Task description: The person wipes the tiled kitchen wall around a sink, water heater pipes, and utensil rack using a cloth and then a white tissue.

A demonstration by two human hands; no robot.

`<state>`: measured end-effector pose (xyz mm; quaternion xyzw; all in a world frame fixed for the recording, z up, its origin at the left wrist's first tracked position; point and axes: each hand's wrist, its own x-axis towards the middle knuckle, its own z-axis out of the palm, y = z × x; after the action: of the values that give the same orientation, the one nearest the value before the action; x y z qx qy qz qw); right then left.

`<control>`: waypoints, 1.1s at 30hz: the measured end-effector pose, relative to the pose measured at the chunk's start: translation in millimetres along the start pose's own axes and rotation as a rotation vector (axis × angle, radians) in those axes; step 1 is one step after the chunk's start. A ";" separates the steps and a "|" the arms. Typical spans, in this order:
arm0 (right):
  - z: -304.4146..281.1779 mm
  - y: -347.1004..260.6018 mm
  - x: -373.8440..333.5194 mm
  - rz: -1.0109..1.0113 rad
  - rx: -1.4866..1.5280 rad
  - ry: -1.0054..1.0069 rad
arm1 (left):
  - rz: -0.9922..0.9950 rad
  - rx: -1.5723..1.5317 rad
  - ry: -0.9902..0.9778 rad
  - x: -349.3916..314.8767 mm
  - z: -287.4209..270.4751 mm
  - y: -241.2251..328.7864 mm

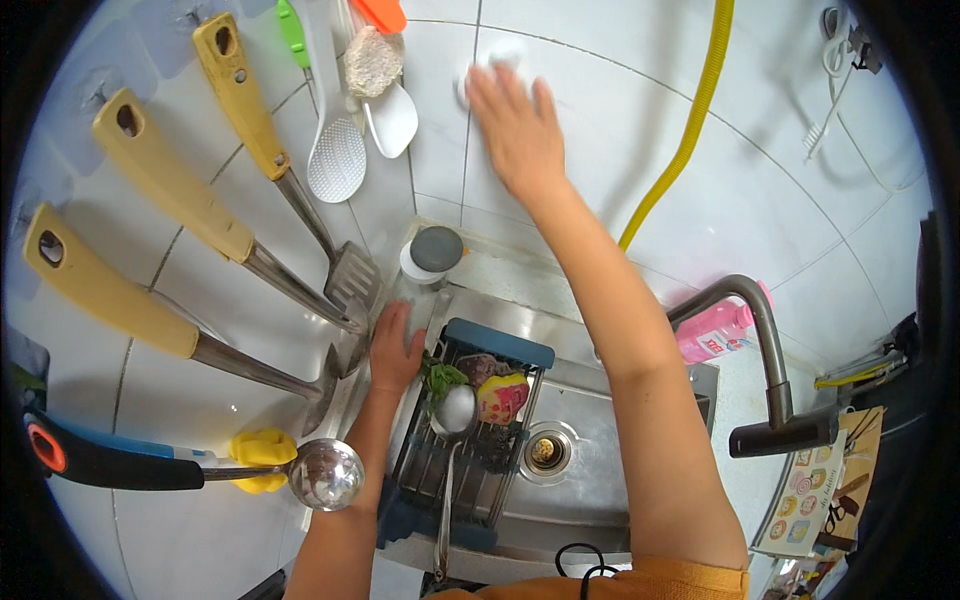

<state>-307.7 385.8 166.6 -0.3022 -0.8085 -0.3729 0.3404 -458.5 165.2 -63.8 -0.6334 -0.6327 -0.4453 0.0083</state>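
Note:
My right hand (520, 130) is raised against the white tiled wall (590, 110), pressing a small white wad (505, 52), likely cloth or tissue, under its fingertips. Most of the wad is hidden by the fingers. My left hand (395, 355) lies with fingers spread on the narrow ledge left of the sink, holding nothing. Just beyond it stand jars with a white and a grey lid (437, 249). Beside its wrist, a blue-ended drying rack (500, 343) spans the steel sink (580, 420), bearing green leaves (440, 375), a yellow-and-pink item (502, 398) and a long-handled spoon (455, 410).
Yellow-handled turners (110, 285), a ladle (326, 474) and a white slotted spoon (337, 160) hang on the left wall. A yellow hose (690, 130) runs down the back wall. At right are a dark tap (770, 350) and a pink bottle (715, 333).

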 end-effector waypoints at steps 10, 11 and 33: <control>2.4 -18.9 -27.6 -0.044 0.063 -0.143 | -0.051 -0.080 -0.053 0.5 -3.6 5.0; -1.6 -20.6 -4.9 -0.031 0.067 -0.102 | -0.056 -0.075 -0.056 -0.5 -4.6 4.7; 9.8 -26.6 1.1 -0.040 0.034 0.003 | -0.062 -0.075 -0.059 2.1 -5.9 7.5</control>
<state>-331.3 379.6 152.0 -0.2796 -0.8200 -0.3666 0.3392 -456.1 161.9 -54.8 -0.6262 -0.6349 -0.4500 -0.0479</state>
